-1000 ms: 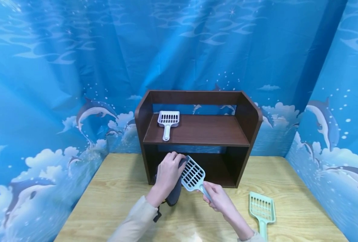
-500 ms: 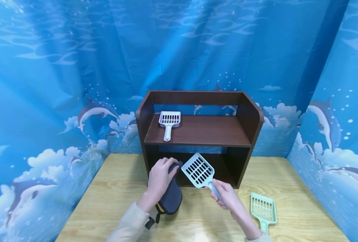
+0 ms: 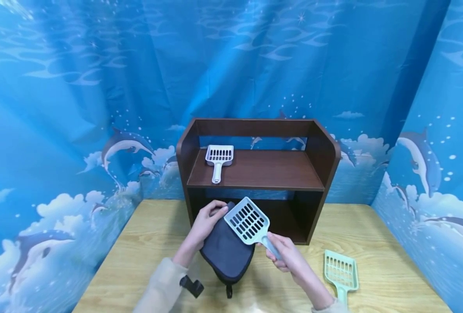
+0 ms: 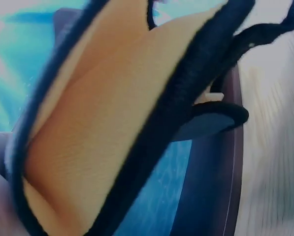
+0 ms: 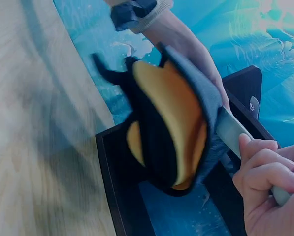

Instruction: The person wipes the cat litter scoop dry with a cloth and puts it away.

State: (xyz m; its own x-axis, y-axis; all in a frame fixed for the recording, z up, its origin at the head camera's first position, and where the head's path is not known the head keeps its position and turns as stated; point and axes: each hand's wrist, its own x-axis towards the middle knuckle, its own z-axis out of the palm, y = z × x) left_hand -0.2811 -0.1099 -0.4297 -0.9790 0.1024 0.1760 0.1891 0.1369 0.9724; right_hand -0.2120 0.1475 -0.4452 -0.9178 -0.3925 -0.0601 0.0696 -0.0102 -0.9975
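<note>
My left hand (image 3: 201, 226) grips the upper end of a dark fabric pouch (image 3: 228, 256), holding it above the table. In the left wrist view the pouch's mouth gapes and shows a yellow-orange lining (image 4: 107, 113). My right hand (image 3: 288, 256) holds a pale blue-grey slotted litter scoop (image 3: 248, 221) by its handle. The scoop's head overlaps the pouch's upper right in the head view. In the right wrist view the scoop's head is mostly hidden behind the pouch's dark outer side (image 5: 208, 113); whether they touch, I cannot tell.
A dark brown two-tier shelf (image 3: 262, 169) stands behind my hands. On its upper board, at the left, lies a white litter scoop (image 3: 219, 155). A light green litter scoop (image 3: 340, 270) lies on the wooden table (image 3: 137, 261) at the right.
The pouch has turned from edge-on to show its broad dark side and swung right, its lower end now centred. The scoop went right, then came back left over the pouch.
</note>
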